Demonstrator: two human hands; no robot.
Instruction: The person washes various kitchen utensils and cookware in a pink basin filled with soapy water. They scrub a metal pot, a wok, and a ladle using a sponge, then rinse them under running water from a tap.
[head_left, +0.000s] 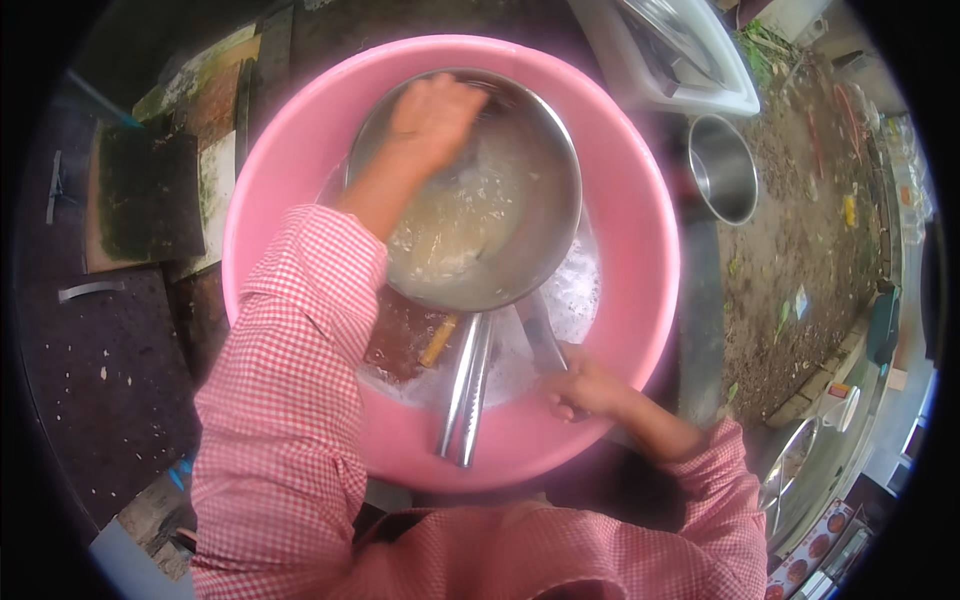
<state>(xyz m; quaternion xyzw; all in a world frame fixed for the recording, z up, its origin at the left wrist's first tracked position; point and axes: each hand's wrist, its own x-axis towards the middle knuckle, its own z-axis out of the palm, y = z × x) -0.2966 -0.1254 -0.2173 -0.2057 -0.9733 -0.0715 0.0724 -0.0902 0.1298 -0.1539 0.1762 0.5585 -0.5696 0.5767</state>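
Note:
A round stainless steel bowl (525, 247) with cloudy water and pale scraps in it sits inside a large pink plastic basin (645, 247). My left hand (439, 120) is inside the bowl near its far wall; its fingers are blurred and partly hidden, so any grip is unclear. Near the basin's front right, my right hand (589, 386) is closed around a flat metal utensil (541, 334), whose far end goes out of sight by the bowl. Metal tongs (466, 397) lean across the basin's near wall. A wooden handle (438, 341) shows in the brownish, sudsy water.
A white plastic tub (731, 101) holding metal items stands at the far right, with a steel pot (724, 172) nearby. Dark boards (97, 375) are at the left. Bare soil (795, 285) with litter spreads to the right, and a round metal pan (791, 457) stands lower right.

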